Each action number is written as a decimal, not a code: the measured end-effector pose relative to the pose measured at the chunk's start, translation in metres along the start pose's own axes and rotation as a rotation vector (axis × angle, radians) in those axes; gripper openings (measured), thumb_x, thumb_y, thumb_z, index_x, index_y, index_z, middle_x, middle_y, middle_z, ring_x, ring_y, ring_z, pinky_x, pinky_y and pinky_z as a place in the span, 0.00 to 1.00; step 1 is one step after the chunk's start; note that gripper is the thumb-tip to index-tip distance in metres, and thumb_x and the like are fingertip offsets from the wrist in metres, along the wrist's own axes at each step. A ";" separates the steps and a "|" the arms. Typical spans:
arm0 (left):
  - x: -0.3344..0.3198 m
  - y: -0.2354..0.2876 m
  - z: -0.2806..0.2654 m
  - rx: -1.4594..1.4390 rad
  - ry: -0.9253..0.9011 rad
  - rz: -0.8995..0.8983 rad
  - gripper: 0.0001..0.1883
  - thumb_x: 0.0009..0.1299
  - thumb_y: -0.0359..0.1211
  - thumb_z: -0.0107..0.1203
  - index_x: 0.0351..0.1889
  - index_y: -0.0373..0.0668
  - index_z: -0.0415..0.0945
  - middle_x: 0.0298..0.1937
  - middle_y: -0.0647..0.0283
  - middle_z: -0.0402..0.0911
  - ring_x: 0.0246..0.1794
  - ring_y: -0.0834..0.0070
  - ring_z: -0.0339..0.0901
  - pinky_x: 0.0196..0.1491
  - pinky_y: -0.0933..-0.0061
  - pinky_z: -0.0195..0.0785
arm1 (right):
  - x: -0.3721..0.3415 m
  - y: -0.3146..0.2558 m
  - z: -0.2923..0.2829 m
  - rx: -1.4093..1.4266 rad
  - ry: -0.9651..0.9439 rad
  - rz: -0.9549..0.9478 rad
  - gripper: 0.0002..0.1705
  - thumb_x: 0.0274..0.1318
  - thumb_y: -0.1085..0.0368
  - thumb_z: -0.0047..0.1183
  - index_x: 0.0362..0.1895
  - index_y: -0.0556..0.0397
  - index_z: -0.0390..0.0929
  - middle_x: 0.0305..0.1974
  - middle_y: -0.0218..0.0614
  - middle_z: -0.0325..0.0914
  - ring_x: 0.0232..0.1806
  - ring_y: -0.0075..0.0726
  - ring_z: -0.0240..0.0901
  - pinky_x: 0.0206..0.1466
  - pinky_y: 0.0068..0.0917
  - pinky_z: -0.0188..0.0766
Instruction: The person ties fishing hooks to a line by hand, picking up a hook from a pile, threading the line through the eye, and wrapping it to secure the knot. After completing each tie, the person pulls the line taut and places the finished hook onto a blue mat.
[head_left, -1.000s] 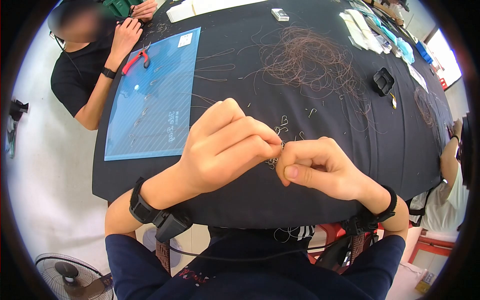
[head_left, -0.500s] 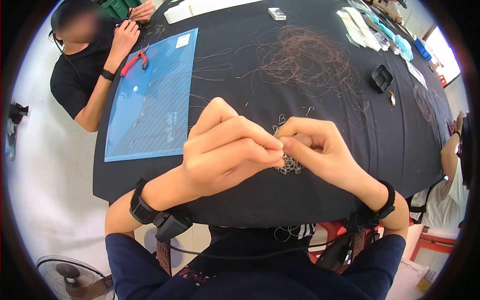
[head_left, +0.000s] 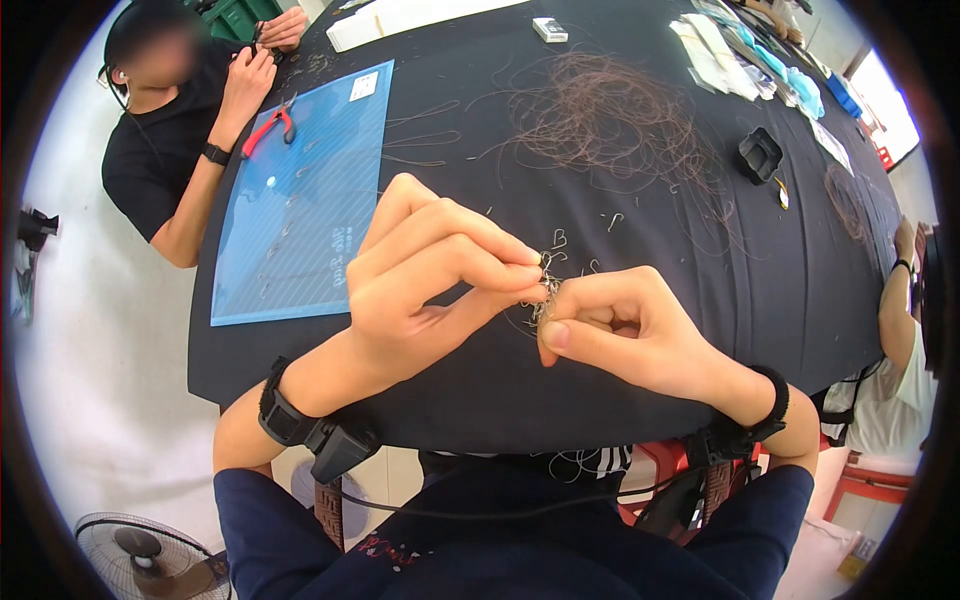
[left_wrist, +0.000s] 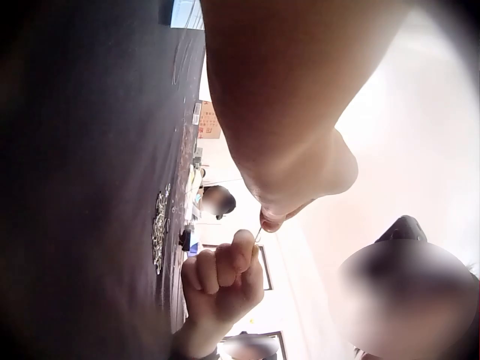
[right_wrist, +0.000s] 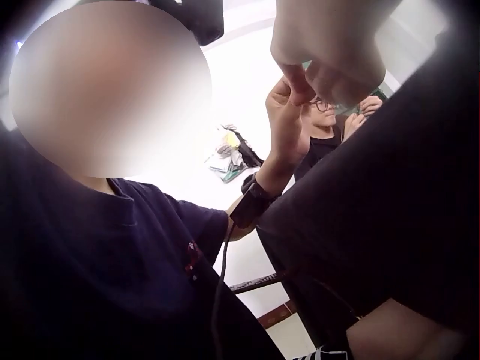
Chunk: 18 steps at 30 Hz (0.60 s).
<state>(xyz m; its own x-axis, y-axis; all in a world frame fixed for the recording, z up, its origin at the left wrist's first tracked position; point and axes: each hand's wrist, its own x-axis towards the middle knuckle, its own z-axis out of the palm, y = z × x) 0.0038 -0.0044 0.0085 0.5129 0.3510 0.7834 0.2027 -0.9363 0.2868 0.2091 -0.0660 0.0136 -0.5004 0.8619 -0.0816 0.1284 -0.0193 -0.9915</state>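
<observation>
In the head view my left hand pinches a small metal fishing hook between thumb and fingertips. A fine thread of fishing line loops close to my right hand, whose thumb presses against the curled index finger on the line. Both hands stand a short gap apart above the table; the left wrist view shows the thin hook spanning between the fingertips. Behind and below them lies a heap of small metal hooks, partly hidden by the hands in the head view.
A blue file bag bears red-handled pliers and several lines with hooks. Beyond my hands is a tangled coil of brown line. A black tray stands to the right. Another person sits at the left.
My hands met at the fingertips, with the right thumb and index against the left fingers half a second ago. Now they are drawn slightly apart, and the left hand has shifted left and away.
</observation>
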 end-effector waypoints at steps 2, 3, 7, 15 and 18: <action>-0.001 -0.001 0.000 0.017 0.009 0.014 0.10 0.47 0.31 0.71 0.26 0.46 0.81 0.32 0.69 0.83 0.29 0.78 0.69 0.34 0.78 0.54 | -0.001 -0.001 0.001 0.011 0.000 -0.006 0.10 0.60 0.66 0.50 0.28 0.57 0.79 0.13 0.19 0.61 0.15 0.09 0.47 0.20 0.18 0.41; -0.001 -0.001 0.000 0.024 0.013 0.021 0.10 0.47 0.31 0.71 0.26 0.46 0.81 0.32 0.69 0.83 0.29 0.78 0.69 0.34 0.78 0.54 | -0.002 0.001 0.001 0.021 0.008 -0.032 0.10 0.61 0.66 0.50 0.29 0.57 0.79 0.13 0.19 0.61 0.15 0.09 0.46 0.20 0.18 0.41; -0.001 -0.004 -0.002 0.067 0.018 0.066 0.11 0.46 0.32 0.71 0.27 0.46 0.82 0.32 0.70 0.83 0.29 0.78 0.68 0.33 0.79 0.55 | -0.002 0.003 0.002 0.038 0.014 -0.077 0.10 0.61 0.66 0.50 0.29 0.57 0.79 0.13 0.19 0.61 0.15 0.09 0.46 0.20 0.18 0.41; -0.001 -0.003 -0.001 0.150 -0.021 0.175 0.12 0.44 0.33 0.70 0.26 0.47 0.82 0.31 0.72 0.83 0.27 0.78 0.65 0.29 0.79 0.55 | -0.003 0.001 0.004 0.016 0.009 -0.113 0.10 0.61 0.66 0.50 0.29 0.56 0.77 0.13 0.19 0.60 0.16 0.10 0.45 0.20 0.19 0.41; -0.004 -0.004 0.004 0.148 -0.040 0.198 0.11 0.43 0.32 0.69 0.26 0.46 0.82 0.31 0.73 0.82 0.26 0.78 0.64 0.28 0.80 0.54 | -0.002 0.006 0.004 -0.008 0.045 -0.159 0.10 0.61 0.67 0.49 0.28 0.56 0.76 0.12 0.20 0.60 0.16 0.10 0.45 0.20 0.19 0.41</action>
<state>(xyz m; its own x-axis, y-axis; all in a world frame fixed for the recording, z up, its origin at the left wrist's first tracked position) 0.0040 -0.0017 0.0024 0.5866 0.1639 0.7931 0.2137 -0.9759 0.0436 0.2068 -0.0698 0.0074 -0.4760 0.8757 0.0813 0.0574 0.1233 -0.9907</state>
